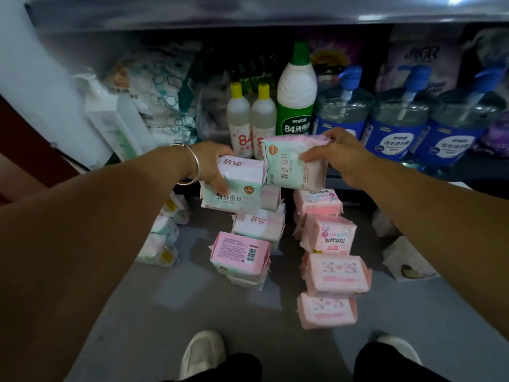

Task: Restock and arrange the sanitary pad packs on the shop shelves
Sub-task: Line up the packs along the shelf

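My left hand [212, 164], a silver bangle on its wrist, grips a mint-and-pink pad pack [237, 186] lying flat at the top of the left stack. My right hand [338, 155] holds a second mint-and-pink pad pack [292, 164] by its right end, lifted and tilted beside the first. Below them a left row of pink-and-white packs [242, 250] and a right row of pink packs [334, 274] run along the grey floor [192, 304] toward my feet.
The low shelf behind holds small yellow-capped bottles [239, 119], a green-and-white disinfectant bottle [297, 95] and blue pump bottles [396, 125]. Wipe packs [154, 86] lean at the left. More packs [162, 238] lie on the floor left; white packs [407, 260] lie right. My shoes [202, 354] stand below.
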